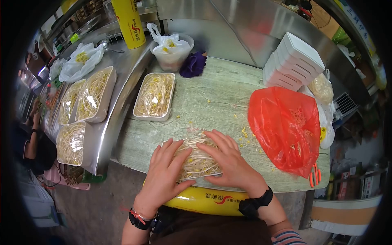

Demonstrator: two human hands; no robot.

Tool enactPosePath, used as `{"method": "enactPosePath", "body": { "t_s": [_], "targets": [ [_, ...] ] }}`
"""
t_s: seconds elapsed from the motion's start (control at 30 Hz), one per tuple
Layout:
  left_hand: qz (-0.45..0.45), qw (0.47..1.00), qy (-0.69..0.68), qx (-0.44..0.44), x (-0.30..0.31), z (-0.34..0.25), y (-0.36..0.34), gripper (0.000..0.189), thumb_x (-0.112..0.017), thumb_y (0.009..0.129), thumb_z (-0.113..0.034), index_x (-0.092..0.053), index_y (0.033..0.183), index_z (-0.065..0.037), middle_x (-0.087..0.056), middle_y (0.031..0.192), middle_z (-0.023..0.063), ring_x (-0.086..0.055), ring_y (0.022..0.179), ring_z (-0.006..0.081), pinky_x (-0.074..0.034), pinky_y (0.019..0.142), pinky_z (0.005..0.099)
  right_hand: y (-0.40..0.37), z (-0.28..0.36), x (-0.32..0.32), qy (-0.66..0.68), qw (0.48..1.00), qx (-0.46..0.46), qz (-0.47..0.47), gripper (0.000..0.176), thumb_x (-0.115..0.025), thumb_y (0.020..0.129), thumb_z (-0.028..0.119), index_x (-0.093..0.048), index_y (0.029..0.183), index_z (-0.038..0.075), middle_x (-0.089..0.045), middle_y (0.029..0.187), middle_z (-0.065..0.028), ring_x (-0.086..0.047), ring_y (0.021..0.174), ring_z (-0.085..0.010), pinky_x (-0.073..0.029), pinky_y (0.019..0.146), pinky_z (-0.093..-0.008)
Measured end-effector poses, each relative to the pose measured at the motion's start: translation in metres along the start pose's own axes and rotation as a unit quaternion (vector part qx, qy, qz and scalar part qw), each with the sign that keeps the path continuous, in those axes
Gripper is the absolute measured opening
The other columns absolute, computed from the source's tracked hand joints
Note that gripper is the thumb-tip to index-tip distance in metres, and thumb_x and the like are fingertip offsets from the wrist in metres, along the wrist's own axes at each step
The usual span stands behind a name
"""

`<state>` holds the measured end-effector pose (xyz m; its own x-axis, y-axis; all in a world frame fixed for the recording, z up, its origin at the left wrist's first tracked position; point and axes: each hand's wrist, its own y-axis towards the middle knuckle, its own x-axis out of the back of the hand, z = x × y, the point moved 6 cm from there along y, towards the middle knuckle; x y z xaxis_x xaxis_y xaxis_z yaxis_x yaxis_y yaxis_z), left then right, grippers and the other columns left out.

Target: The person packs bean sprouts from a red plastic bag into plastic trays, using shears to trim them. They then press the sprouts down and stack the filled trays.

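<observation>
A heap of bean sprouts (198,159) lies at the table's front edge, between my two hands. My left hand (163,173) rests along its left side, fingers spread and touching the sprouts. On the right side my right hand (230,163) lies over the sprouts with its fingers stretched out. A pale edge shows under the near side of the heap; whatever holds it is mostly hidden. Close against my body is a yellow roll of cling film (200,199). A wrapped tray of bean sprouts (154,96) sits farther back on the left.
An open red plastic bag (271,122) lies to the right, beside orange-handled scissors (314,176). Behind it stand stacked white trays (292,61). Several wrapped trays (94,94) occupy the steel counter (122,92). Another person's arm (32,136) shows at far left.
</observation>
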<state>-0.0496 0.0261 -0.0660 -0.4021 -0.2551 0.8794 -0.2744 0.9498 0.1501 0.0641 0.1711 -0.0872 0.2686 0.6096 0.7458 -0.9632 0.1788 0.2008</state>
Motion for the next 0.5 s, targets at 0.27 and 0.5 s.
{"method": "enactPosePath", "body": {
  "t_s": [0.27,0.5],
  "targets": [
    [-0.054,0.995,0.005,0.087,0.014,0.042,-0.053,0.098,-0.094,0.062,-0.031,-0.049,0.148,-0.011,-0.045,0.154,0.0163,-0.04,0.145,0.0423,-0.035,0.118,0.052,0.0,0.011,0.006,0.003,1.0,-0.006,-0.012,0.089,-0.088,0.072,0.031,-0.049,0.151,0.016,-0.035,0.161,-0.0168,-0.027,0.152,-0.0393,-0.02,0.123,-0.0566],
    [-0.059,0.997,-0.028,0.032,0.01,0.044,-0.041,0.1,-0.093,0.064,-0.035,-0.047,0.149,-0.012,-0.047,0.152,0.0155,-0.038,0.145,0.0416,-0.032,0.119,0.0538,0.012,0.016,-0.013,-0.107,0.994,0.008,-0.016,0.095,-0.091,0.067,0.039,-0.051,0.15,0.015,-0.039,0.158,-0.0174,-0.033,0.149,-0.0397,-0.025,0.121,-0.0576]
  ]
}}
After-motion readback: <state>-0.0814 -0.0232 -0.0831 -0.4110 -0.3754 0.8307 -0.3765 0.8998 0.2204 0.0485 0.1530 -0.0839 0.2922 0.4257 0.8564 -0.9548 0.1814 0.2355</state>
